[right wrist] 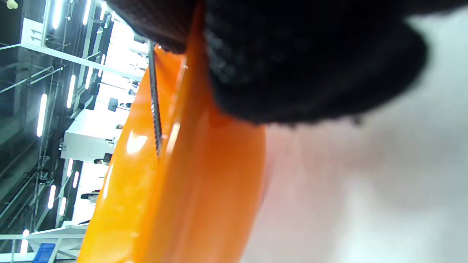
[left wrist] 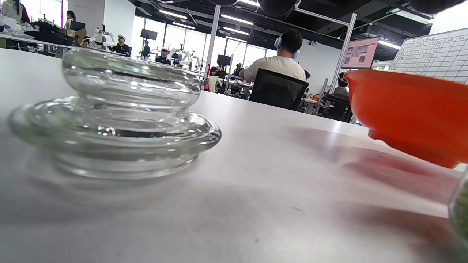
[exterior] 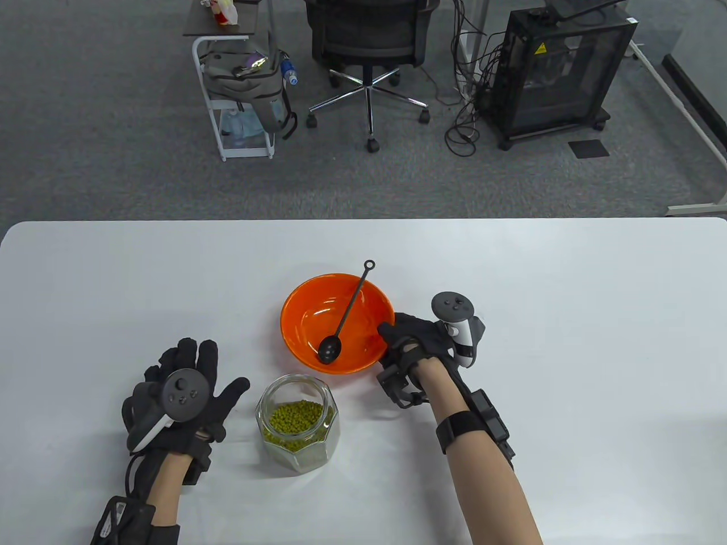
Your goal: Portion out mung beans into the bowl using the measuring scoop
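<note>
Two gloved hands flank the work: the left hand (exterior: 182, 392) lies flat, fingers spread, holding nothing, a thick clear-glass lid (left wrist: 113, 113) just ahead of it. Right of it stands a faceted glass jar (exterior: 298, 423) of green mung beans (exterior: 294, 418). Beyond, the slim black measuring scoop (exterior: 346, 315) lies in the glossy orange bowl (exterior: 301, 326), handle angled up over the far rim. The right hand (exterior: 417, 346) grips the bowl's rim.

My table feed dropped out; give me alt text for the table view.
An orange bowl holding a black scoop sits mid-table, the right hand gripping its rim. An open jar of mung beans stands beside the flat left hand.
</note>
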`<state>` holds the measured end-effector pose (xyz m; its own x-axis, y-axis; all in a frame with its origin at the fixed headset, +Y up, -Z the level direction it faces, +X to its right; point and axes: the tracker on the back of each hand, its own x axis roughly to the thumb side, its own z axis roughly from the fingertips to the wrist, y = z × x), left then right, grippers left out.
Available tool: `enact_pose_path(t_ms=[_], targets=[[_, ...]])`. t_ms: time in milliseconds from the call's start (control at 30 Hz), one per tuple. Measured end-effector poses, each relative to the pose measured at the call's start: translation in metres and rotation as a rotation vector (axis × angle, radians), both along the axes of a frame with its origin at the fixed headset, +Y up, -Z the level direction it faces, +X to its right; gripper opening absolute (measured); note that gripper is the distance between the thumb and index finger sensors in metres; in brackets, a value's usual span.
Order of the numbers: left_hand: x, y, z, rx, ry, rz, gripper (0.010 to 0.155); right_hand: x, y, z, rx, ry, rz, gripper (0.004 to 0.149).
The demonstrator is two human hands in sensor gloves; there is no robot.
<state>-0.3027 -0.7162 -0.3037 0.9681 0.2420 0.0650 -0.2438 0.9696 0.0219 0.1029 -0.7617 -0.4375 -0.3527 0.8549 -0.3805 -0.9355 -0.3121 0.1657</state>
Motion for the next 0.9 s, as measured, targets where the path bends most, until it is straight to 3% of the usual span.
enact_pose_path(t_ms=[367,900], targets=[[-0.002,0.0,0.0,0.003,0.009,0.001,0.093,0.049,0.036,0.024,0.091,-0.007,0.017,0.062],[-0.003,-0.001,0.001,0.001,0.017,-0.002,0.093,0.132,0.027,0.084,0.099,0.001,0.087,0.061]])
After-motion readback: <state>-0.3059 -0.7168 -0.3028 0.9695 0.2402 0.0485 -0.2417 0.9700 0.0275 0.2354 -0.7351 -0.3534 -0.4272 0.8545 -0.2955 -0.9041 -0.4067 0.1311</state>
